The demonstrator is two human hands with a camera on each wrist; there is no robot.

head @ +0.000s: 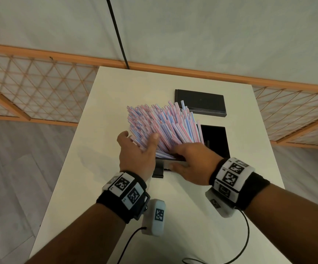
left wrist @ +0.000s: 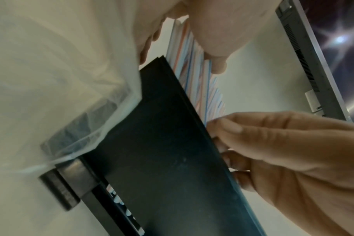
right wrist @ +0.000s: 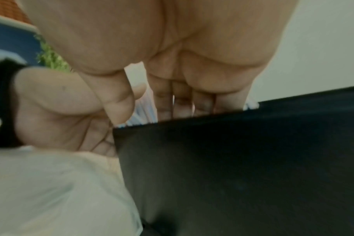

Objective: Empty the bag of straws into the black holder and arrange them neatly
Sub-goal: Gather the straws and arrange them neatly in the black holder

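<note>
A: Which way did we find the straws (head: 163, 124) pointing?

B: Their lower ends sat in the black holder (head: 216, 141) at the middle of the white table (head: 249, 187); the long axes fanned from there, free tips leaning toward 11 and 12 o'clock. The bundle stood tilted, not upright, spilling over the holder's left edge.

A: And our hands?

B: The left hand (head: 138, 151) reached in from 7 o'clock, palm turned inward, fingers straight and spread, the thumb laid against the near side of the fan; it pressed rather than gripped. The right hand (head: 189, 162) came from 4 o'clock, back of the hand up, fingers bent down over the holder's near wall among the straw bases. In the left wrist view we saw those fingers (left wrist: 228, 127) touching the straws at the rim (left wrist: 194, 99), but we could not tell whether they pinched any.

A: Anything else?

B: A flat black lid (head: 201, 101) lay at 12 o'clock beyond the holder, well apart from both hands. A clear plastic bag (left wrist: 57, 76) lay against the holder's outer wall in the wrist views.

A: Any writing?

B: We read none; the wristbands (head: 230, 174) carried only square black-and-white markers
</note>
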